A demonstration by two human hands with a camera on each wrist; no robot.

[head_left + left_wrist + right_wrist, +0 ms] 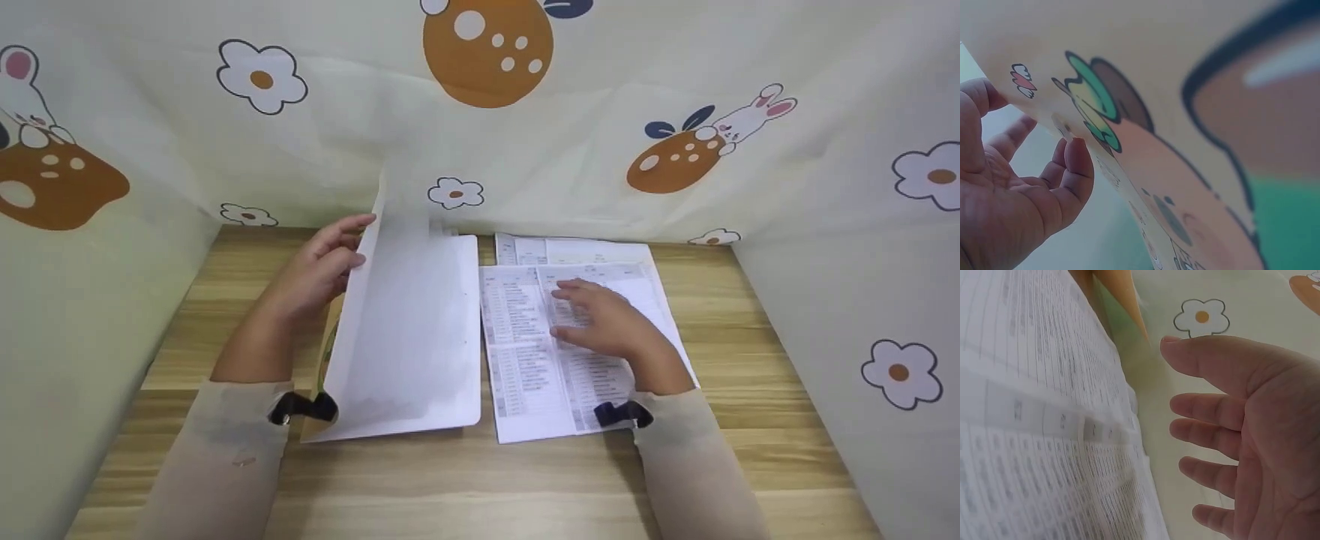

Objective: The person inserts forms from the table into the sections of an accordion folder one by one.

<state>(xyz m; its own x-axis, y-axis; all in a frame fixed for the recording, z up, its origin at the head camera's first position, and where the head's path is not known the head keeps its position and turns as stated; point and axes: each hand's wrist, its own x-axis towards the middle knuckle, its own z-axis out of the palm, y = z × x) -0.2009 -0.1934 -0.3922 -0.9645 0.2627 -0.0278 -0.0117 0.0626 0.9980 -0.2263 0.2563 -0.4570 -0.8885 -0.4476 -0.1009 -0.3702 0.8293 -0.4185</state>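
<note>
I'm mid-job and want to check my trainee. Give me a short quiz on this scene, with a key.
1. Which hand holds the raised cover?
2. True or false: the right hand grips a pen.
3. In the head view, what lies right of that cover: (a) a plate, (b) printed pages, (c) scissors?

Key: 1. The left hand. 2. False; the right hand holds nothing, its fingers spread apart. 3. b, printed pages.

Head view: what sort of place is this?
Probably a small screened-off desk space: a wood-grain tabletop, pale flower-patterned sheeting on three sides, and printed papers lying on the tabletop.
</note>
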